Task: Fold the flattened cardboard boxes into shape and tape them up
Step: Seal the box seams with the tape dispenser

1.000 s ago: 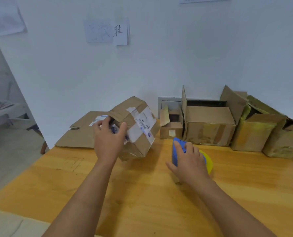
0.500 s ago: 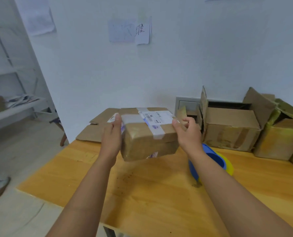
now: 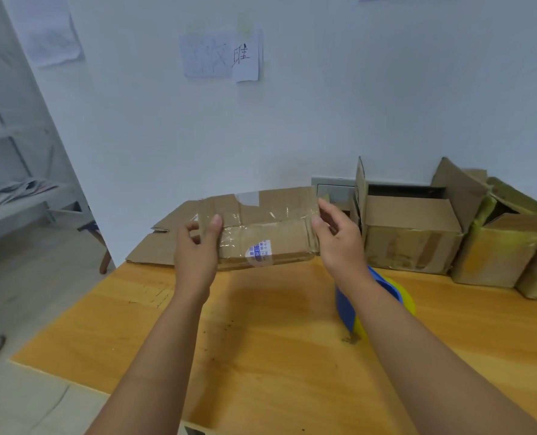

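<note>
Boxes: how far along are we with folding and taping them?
Done, it seems: three shaped boxes stand along the wall, though the near one's top flaps are open. In hand: the left hand and right hand hold a taped box above the table. Left: flat cardboard lies behind; the tape dispenser sits idle.

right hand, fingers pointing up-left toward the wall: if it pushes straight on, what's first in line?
The right hand already grips the end of the held box, so it meets that first. Beyond, probably the wall socket plate; depth is unclear.
</note>
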